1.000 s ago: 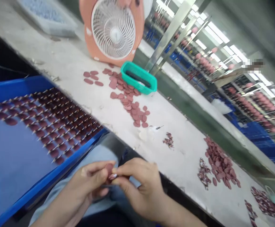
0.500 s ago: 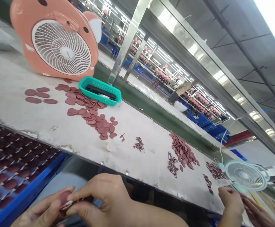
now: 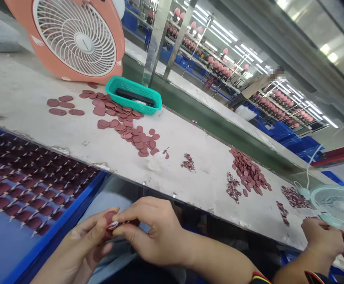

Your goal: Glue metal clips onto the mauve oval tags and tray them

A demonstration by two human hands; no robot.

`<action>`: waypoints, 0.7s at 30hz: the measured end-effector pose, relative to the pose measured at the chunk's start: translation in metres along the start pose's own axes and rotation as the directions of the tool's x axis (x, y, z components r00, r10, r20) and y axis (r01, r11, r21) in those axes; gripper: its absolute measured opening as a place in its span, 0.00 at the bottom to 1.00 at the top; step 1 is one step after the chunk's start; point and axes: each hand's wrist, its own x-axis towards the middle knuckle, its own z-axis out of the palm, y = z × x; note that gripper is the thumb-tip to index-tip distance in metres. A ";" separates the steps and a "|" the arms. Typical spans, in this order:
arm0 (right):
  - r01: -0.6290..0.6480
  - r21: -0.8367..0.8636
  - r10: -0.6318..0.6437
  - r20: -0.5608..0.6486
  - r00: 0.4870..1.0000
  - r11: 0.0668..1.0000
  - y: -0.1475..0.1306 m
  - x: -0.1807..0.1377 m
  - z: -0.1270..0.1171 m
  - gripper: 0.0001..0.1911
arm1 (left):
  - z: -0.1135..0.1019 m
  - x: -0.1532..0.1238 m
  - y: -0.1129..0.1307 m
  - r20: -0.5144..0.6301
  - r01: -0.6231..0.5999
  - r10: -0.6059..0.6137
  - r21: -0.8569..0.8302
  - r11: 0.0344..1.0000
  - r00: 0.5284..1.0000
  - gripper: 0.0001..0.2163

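As you look down from the head camera, your left hand [image 3: 81,242] and right hand [image 3: 151,230] are both curled closed, gripping one maroon disc [image 3: 110,217] between their fingertips. A short dark stem seems to run from it toward your right hand, roughly level, though your fingers hide most of it. Both hands touch the disc, so neither is clearly nearer. It sits well toward you from the teal basket [image 3: 157,104], one on the bench [image 3: 21,79]. Left of that basket, past the bench edge, lies one blue tray [image 3: 71,215] holding dozens of pinned discs, too many to count. Beyond the basket stands one peach fan [image 3: 113,39]; to its right, one pale teal fan [image 3: 340,205] stands beside a co-worker's two hands [image 3: 322,236].
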 end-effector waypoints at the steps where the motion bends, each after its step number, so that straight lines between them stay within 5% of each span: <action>1: -0.002 0.012 0.002 -0.003 1.000 1.000 -0.001 0.000 -0.001 0.07 | 0.001 0.000 0.000 0.000 0.009 -0.009 -0.008 1.000 1.000 0.26; 9: -0.039 -0.005 0.039 0.044 0.998 0.999 -0.006 -0.001 -0.011 0.05 | 0.008 -0.011 0.003 0.117 -0.020 0.022 -0.020 1.000 0.993 0.22; 15: -0.002 -0.005 0.002 -0.021 1.000 1.000 -0.011 -0.002 -0.017 0.18 | -0.004 -0.003 0.000 0.284 0.040 -0.041 0.010 0.999 0.958 0.18; 21: -0.060 0.014 0.060 0.028 0.998 0.998 -0.009 -0.003 -0.024 0.11 | -0.008 -0.001 0.001 0.323 0.078 -0.077 0.009 0.997 0.943 0.20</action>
